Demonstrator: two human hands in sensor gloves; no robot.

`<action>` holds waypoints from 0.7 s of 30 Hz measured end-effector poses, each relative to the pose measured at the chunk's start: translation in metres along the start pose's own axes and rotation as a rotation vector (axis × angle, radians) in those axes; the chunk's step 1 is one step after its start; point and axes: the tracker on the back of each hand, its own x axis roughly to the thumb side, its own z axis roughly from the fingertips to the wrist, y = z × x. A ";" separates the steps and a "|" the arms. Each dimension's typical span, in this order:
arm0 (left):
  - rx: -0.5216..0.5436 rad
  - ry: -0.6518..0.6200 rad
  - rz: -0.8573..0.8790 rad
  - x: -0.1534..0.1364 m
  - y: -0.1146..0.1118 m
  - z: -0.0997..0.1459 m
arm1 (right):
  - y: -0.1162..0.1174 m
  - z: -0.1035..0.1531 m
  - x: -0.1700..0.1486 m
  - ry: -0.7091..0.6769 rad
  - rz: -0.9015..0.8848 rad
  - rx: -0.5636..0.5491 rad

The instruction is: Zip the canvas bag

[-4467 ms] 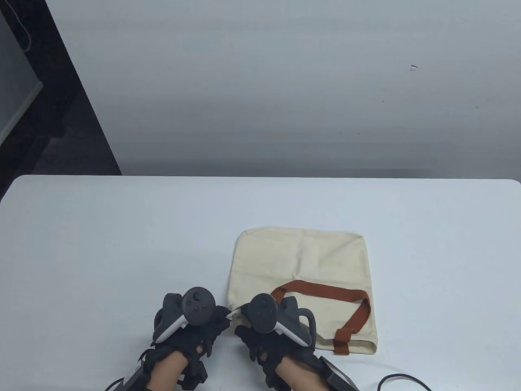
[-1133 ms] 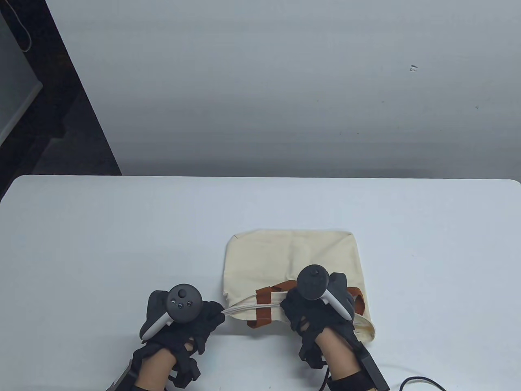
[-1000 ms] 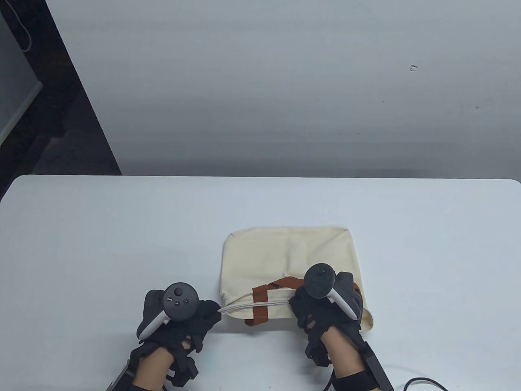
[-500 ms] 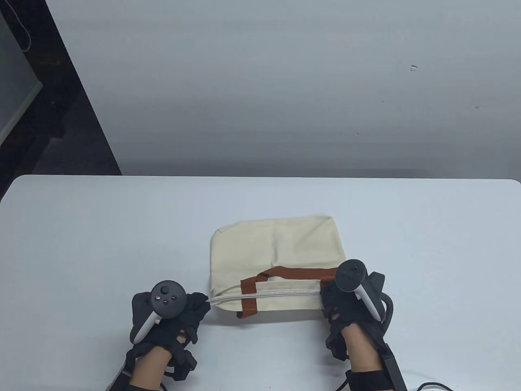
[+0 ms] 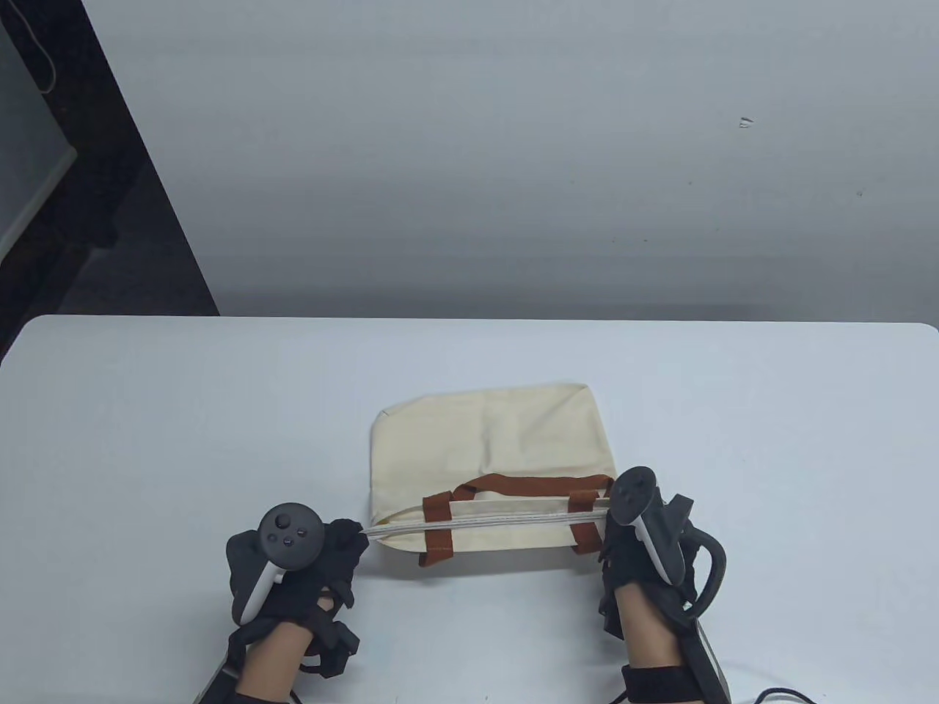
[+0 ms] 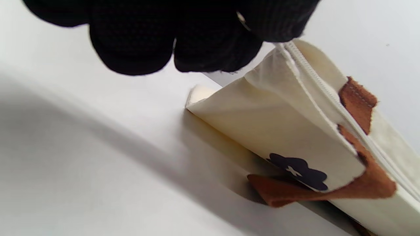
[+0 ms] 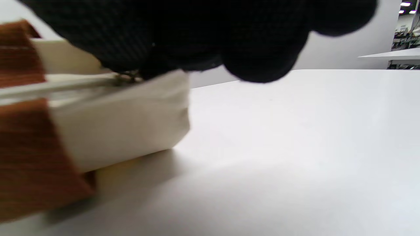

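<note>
We see the bag (image 5: 484, 455) lying at 6 o'clock on the counter (image 5: 147, 440); soft, light canvas, we judge; left hand (image 5: 293, 565) pinches its zipper end, right hand (image 5: 638, 543) pinches the slider (image 7: 126, 78).

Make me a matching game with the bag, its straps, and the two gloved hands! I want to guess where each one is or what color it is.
Column one:
1. canvas bag
2. handle straps
3. left hand
4. right hand

Column two:
A. brown
B. pinches the zipper tape at the bag's left end
C. cream
D. grips the zipper pull at the bag's right end

Pairs: 1-C, 2-A, 3-B, 4-D
</note>
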 end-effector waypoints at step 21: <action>-0.073 -0.023 -0.054 0.003 0.000 0.002 | 0.033 -0.013 -0.016 -0.057 -0.132 0.301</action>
